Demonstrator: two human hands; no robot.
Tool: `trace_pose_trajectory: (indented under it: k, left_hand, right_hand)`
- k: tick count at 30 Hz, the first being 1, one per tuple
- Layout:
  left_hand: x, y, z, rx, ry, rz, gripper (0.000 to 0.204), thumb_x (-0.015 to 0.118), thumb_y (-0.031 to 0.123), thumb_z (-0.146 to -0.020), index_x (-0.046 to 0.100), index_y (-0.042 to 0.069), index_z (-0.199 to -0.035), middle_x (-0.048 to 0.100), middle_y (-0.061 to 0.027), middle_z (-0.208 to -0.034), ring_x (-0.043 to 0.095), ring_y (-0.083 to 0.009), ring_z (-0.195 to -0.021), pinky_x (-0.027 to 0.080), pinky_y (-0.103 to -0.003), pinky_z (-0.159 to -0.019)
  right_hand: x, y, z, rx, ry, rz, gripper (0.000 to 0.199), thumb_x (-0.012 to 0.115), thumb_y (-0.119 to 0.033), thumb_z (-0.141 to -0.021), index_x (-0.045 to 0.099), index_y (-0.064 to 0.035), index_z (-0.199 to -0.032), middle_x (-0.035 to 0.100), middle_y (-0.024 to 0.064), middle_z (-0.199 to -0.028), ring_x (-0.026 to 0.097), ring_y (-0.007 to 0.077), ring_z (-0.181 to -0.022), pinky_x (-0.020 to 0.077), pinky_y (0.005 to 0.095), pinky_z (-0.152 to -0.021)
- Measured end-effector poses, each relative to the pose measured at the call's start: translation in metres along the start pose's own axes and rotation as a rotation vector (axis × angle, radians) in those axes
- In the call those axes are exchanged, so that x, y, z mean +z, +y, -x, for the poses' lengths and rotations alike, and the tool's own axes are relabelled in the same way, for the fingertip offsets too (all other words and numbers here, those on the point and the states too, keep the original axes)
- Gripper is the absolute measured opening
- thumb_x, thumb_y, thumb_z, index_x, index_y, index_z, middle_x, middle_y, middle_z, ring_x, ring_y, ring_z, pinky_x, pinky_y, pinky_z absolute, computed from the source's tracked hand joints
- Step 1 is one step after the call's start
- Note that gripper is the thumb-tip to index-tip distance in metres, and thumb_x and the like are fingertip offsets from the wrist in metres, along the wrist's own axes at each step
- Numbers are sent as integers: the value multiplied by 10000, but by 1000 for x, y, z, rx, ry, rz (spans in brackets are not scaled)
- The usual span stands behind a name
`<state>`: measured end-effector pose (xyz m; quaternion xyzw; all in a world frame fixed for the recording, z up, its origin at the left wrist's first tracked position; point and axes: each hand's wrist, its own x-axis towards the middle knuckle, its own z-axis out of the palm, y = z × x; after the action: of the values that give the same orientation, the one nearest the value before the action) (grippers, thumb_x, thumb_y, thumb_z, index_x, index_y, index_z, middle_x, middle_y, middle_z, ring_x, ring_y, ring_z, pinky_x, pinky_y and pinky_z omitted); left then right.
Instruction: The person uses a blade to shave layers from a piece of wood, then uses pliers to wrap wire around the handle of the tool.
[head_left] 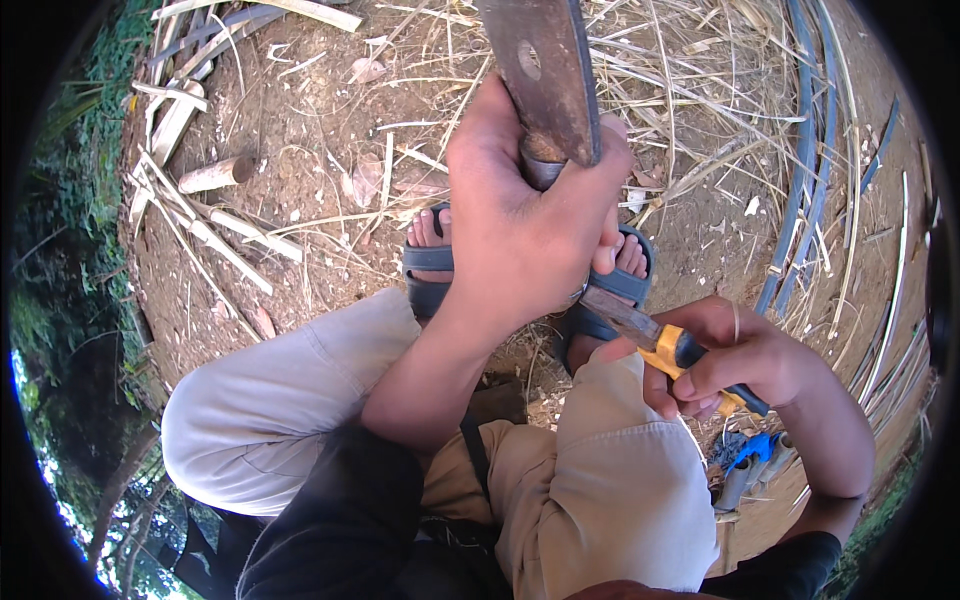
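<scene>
My left hand (520, 230) is closed round the handle of a broad-bladed knife (545, 85). Its dark, rusty blade has an oval hole and points away from me, with a metal collar at its base; most of the handle is hidden in my fist. At the right, my right hand (735, 355) grips a hand tool with a yellow-and-black handle (668, 350). This tool's flat, worn metal part reaches up to the underside of my left hand. Where its tip ends is hard to make out.
Split bamboo strips (215, 225) and a short cut piece (217, 175) lie on the dirt at the left. Thin shavings (690, 110) cover the far ground. Long dark strips (805, 150) curve along the right. A blue item (752, 450) lies beside my right knee.
</scene>
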<state>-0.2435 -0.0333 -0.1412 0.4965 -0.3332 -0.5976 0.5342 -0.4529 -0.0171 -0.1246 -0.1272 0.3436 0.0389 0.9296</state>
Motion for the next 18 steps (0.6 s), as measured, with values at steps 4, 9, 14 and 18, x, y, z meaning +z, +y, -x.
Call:
trace_pose_trajectory:
  k: [4, 9, 14, 18]
  left_hand:
    - [0, 2, 4, 53, -3, -18, 245, 590, 95, -934, 481, -47, -1102, 524, -97, -509, 504, -170, -376, 406, -284, -373]
    - [1, 1, 2, 69, -13, 1, 252, 580, 89, -927, 468, -62, -1094, 525, -106, -515, 499, -172, -370, 410, -290, -372]
    - [-2, -2, 3, 54, -35, 2, 244, 559, 78, -923, 451, -66, -1088, 524, -111, -518, 496, -173, -370, 412, -294, -376]
    - [3, 0, 5, 74, -57, 10, 241, 547, 64, -927, 434, -65, -1097, 523, -105, -517, 493, -169, -369, 412, -293, -376]
  right_hand:
    - [-15, 7, -15, 92, -169, -180, 530, 624, -111, -825, 517, 148, -1275, 523, 48, -699, 453, 80, -549, 361, 237, -482]
    - [-29, 25, -30, 14, -442, -337, 647, 563, -256, -876, 441, 208, -1310, 544, 148, -715, 505, 157, -528, 387, 265, -441]
    - [-21, 24, -35, 35, -448, -347, 757, 458, -377, -912, 376, 235, -1350, 589, 223, -760, 551, 227, -540, 416, 283, -440]
    - [-33, 31, -45, 45, -499, -387, 699, 472, -341, -927, 399, 227, -1327, 581, 176, -731, 537, 186, -537, 399, 255, -450]
